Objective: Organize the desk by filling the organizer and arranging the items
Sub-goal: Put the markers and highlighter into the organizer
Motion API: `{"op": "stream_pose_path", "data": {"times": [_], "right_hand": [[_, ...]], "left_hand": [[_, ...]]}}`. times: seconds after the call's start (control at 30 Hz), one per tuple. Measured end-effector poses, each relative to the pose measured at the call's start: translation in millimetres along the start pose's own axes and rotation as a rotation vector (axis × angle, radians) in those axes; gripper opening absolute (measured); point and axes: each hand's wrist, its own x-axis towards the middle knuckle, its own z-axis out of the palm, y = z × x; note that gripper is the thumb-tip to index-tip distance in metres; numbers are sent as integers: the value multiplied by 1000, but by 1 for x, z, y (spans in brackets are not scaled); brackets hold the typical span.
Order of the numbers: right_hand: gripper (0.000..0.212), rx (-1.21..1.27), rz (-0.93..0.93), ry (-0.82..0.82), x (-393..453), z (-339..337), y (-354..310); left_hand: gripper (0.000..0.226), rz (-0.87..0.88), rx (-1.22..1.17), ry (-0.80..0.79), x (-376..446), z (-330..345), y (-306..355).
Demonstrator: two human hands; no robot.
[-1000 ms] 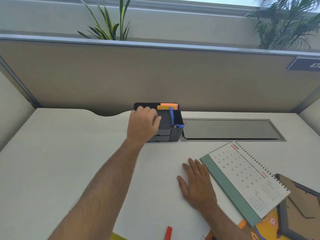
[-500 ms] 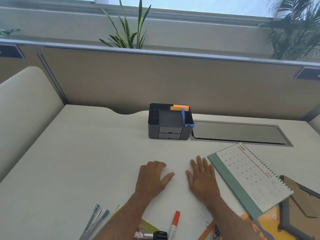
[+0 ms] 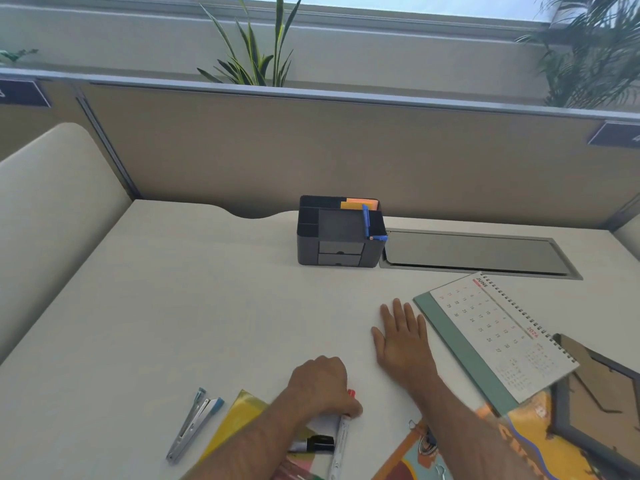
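**One marker in hand, several loose items left to sort**

One white marker with a red cap (image 3: 343, 431) lies at the lower centre of the frame, and the left hand (image 3: 320, 386) curls over its capped end in a closed grip. It looks light, stiff and smooth, so it may roll; I judge the middle of the barrel the surest place to hold. The right hand (image 3: 401, 341) rests flat and open on the pale bench (image 3: 194, 306), holding nothing.

Counted: one black-capped marker (image 3: 313, 445) just beside the first; one blue-tipped metal stapler (image 3: 192, 427) at lower left; one spiral-bound desk calendar (image 3: 498, 334) at right, thin and flexible, best lifted by its edge; one dark picture frame (image 3: 595, 424) at lower right; one black plastic desk organizer (image 3: 341, 233) at upper centre, well apart from the markers, already holding one blue pen (image 3: 365, 221) and orange sticky notes (image 3: 358, 204).
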Motion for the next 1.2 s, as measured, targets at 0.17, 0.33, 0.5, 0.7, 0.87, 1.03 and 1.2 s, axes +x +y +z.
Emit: {"op": "stream_pose_path", "data": {"times": [0.17,0.33,0.5,0.7,0.87,1.03,1.2], "right_hand": [[83,5,3,7,2,2,1],[80,128,-6,6,3,0,2],[50,928,-11,76,-1,-27,-23],[54,984,-129,210,21,-56,-70],[68,898,-247,284,51,-82,-81],[64,850,-275,531,100,-129,-91],[40,833,-291,695,147,-160,-110]], "left_hand": [[27,27,-339,116,14,-19,-7],[30,59,-476,372,30,-48,-8],[28,83,-480,604,39,-79,1],[28,143,-485,737,42,-95,2],[29,231,-670,834,46,-106,-11],[55,171,-299,811,59,-78,-52],[97,71,169,555,73,-29,-90]]}}
